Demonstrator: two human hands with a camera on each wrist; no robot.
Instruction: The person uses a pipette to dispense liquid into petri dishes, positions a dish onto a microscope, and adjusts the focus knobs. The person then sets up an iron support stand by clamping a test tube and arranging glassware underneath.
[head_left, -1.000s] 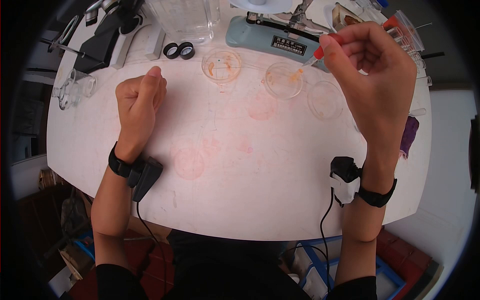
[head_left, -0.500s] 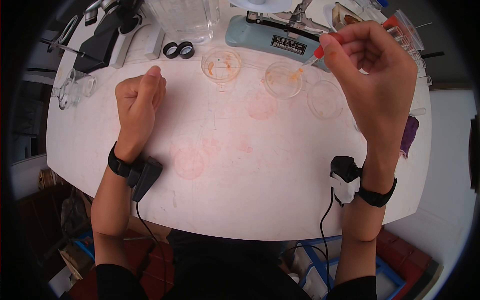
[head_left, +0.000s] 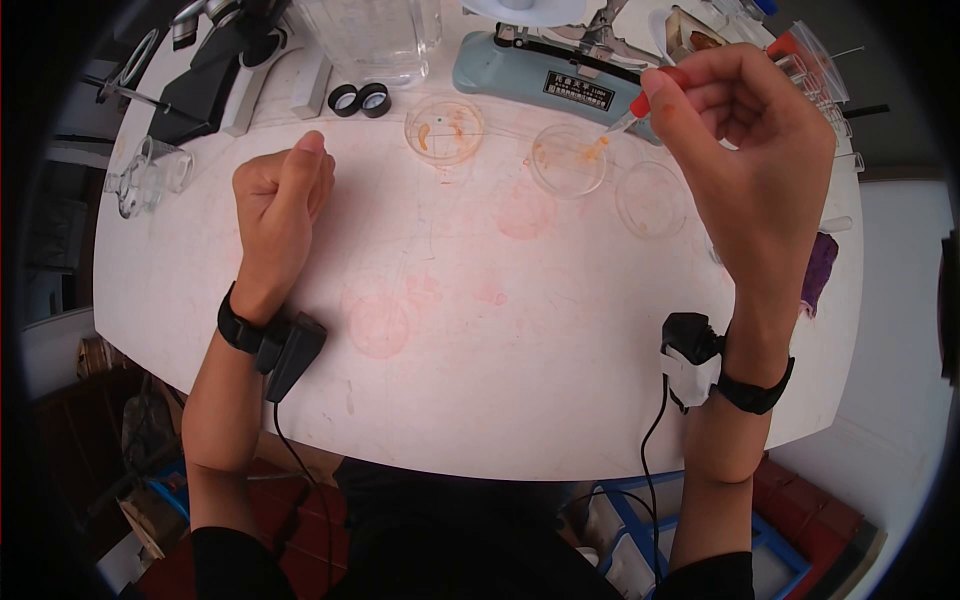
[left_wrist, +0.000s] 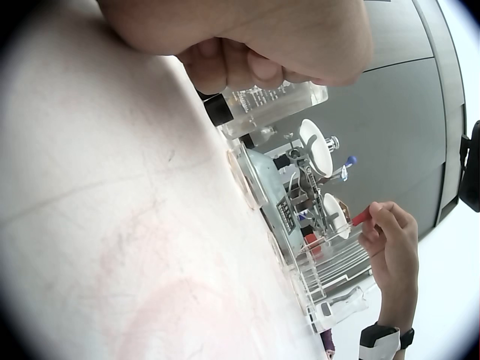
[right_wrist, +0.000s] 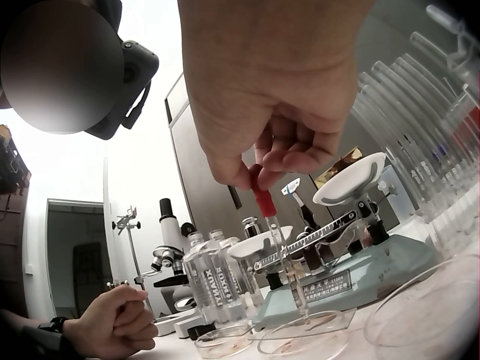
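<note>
Now, the right hand (head_left: 760, 150) is closed to a pinch, thumb and fingertips on the red bulb (right_wrist: 265, 201) of the dropper (right_wrist: 279, 232). And the dropper runs steep, slightly tilted, bulb up and narrow tip down at the middle dish (head_left: 565, 181), by its orange smears; whether tip meets dish, I can't tell. One dish (head_left: 443, 132) lies to its left, a clear one (head_left: 650, 203) to its right, the blue-green scale (head_left: 500, 72) just behind. Over left, the left hand (head_left: 283, 205) sits fisted on the desk (head_left: 480, 400), gripping nothing visible.
</note>
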